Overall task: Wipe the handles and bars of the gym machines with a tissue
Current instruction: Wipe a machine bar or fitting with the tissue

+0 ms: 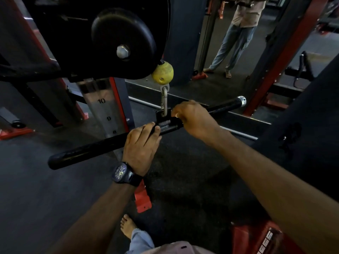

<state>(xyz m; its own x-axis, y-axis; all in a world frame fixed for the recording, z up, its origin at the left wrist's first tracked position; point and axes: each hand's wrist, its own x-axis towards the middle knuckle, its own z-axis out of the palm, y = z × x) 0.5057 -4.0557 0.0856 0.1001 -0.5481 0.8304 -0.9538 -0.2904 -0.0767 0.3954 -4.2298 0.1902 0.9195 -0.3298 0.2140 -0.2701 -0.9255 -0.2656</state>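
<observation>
Covering bar (82,151) middle, left hand (141,149), right hand (194,120)

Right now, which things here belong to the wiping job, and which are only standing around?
For the job: bar, left hand and right hand gripping it; tissue not clearly visible.
Only around: yellow ball, weight stack, pulley wheel, standing person.

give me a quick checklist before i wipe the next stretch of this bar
1. Left hand steadying the bar: ok, it grips just left of the centre bracket.
2. Right hand on the bar: ok, fingers curled over it right of the bracket.
3. Tissue under the right hand: cannot tell, only a pale speck shows at the fingers.
4. Carabiner hooked to the bracket: ok.
5. Stretch out to the chrome end cap: ok, nothing on it.
</observation>
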